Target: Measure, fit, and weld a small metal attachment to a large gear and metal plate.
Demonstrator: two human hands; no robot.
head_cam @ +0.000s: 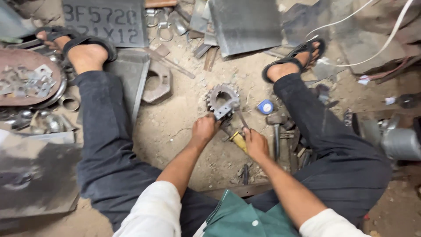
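Note:
A rusty toothed gear ring (221,95) lies on the dirt floor between my legs. A small grey metal bracket (225,109) sits against its near edge. My left hand (204,130) is closed on that bracket and the gear's rim. My right hand (255,143) grips a yellow-handled tool (239,141), whose metal end points up toward the bracket. Both forearms reach forward from white sleeves.
A hammer (276,131) and a small blue round object (265,106) lie right of the gear. Metal plates (245,24), a hexagonal plate (156,84), rings and a pan of scrap pieces (26,81) surround my sandalled feet. White cables (386,39) run at top right.

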